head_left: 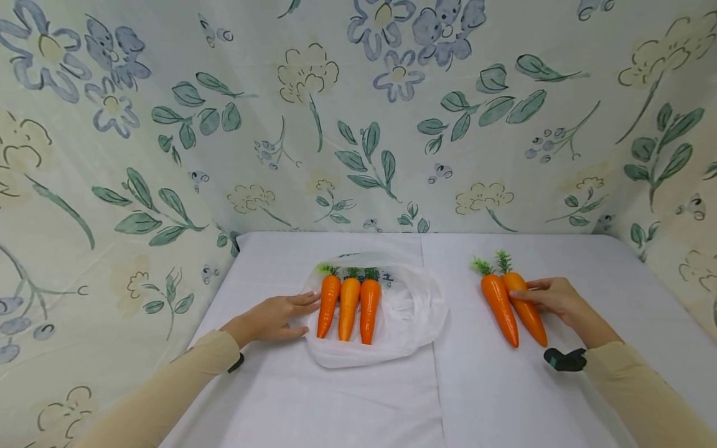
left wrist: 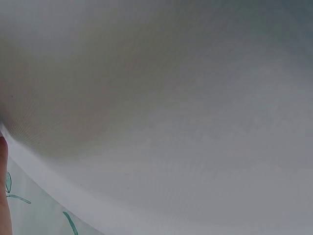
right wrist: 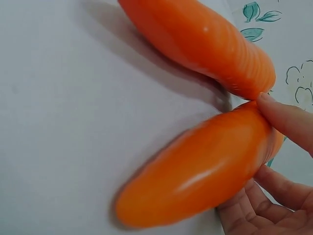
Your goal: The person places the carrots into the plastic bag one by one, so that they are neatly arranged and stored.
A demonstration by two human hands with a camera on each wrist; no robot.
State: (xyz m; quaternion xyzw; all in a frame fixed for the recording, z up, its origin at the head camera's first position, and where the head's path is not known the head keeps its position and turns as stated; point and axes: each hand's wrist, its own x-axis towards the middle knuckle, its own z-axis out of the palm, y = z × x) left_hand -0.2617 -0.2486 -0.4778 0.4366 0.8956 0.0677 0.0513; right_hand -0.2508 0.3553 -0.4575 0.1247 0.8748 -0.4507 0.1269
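Observation:
Three orange carrots, the middle one (head_left: 348, 308) among them, lie side by side on a white plastic bag (head_left: 411, 317), green tops pointing away. At the bag's left edge rests my left hand (head_left: 274, 318), fingers extended and thumb apart. To the right, two more carrots lie on the table, tops together. My right hand (head_left: 554, 302) holds the right-hand one (head_left: 529, 316) near its thick end, thumb on one side and fingers on the other. The neighbouring carrot (right wrist: 200, 41) lies right beside the thumb tip. In the left wrist view, mostly white cloth (left wrist: 195, 161) shows.
A white cloth (head_left: 381, 410) covers the table, with a seam or fold running between the bag and the loose carrots. Floral fabric (head_left: 358, 124) hangs behind the table and along both sides. Dark wrist devices (head_left: 566, 359) show under the sleeves.

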